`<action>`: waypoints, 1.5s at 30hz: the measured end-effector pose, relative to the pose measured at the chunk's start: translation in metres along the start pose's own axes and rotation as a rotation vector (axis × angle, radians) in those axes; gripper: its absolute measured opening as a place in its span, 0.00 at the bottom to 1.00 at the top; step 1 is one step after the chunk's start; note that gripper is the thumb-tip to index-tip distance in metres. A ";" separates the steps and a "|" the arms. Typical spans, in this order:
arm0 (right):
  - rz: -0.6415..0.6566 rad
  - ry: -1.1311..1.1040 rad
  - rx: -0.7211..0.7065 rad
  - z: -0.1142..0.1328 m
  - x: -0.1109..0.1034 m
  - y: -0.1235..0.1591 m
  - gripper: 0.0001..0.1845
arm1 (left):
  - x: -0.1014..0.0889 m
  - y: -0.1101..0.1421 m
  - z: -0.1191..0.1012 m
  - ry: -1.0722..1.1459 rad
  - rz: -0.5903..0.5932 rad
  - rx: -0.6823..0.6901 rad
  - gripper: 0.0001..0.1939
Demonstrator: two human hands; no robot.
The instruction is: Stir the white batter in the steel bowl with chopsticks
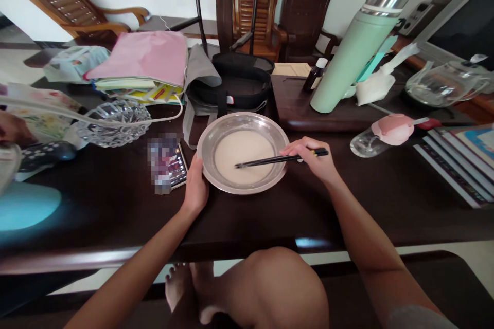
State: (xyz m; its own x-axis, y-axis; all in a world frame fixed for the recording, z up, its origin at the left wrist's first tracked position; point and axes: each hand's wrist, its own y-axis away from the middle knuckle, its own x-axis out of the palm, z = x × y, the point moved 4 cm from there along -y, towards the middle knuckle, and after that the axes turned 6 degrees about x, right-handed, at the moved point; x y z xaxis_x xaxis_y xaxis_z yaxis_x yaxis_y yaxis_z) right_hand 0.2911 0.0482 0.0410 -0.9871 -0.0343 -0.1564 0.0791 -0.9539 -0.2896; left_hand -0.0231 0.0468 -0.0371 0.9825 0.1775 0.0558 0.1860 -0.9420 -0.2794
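Note:
A round metal basin (206, 139) stands on the dark wooden table (247, 218), with a milky off-white liquid (243, 146) in its bottom. My left hand (196, 185) grips the basin's left rim; part of its fingers is hidden beneath the rim. Over the right rim, my right hand (312, 157) is closed around a pair of black chopsticks (266, 161). Their tips point left and reach the liquid near the middle of the basin. Just left of my left hand lies a phone (178, 167) with a lit, partly blurred screen.
Behind the basin sits an open black bag (243, 82). A glass bowl (116, 123) and a pink folder pile (142, 59) are at the left. To the right stand a tall green thermos (347, 56), a pink-lidded bottle (386, 131) and books (455, 164). Another person's hand (11, 128) shows far left.

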 end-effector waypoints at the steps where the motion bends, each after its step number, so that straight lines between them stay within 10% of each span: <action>1: 0.005 0.021 0.002 0.000 0.001 0.000 0.20 | 0.000 0.000 0.000 -0.003 0.007 0.001 0.26; 45: -0.085 0.042 -0.040 0.001 -0.007 0.000 0.18 | 0.000 -0.001 0.003 0.028 -0.031 0.012 0.24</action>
State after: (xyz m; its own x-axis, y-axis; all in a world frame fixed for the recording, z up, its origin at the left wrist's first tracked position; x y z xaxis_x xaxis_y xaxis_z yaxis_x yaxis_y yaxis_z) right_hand 0.2983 0.0482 0.0435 -0.9839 0.0596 -0.1686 0.0015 -0.9400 -0.3411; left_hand -0.0232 0.0489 -0.0395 0.9758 0.1989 0.0911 0.2171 -0.9325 -0.2887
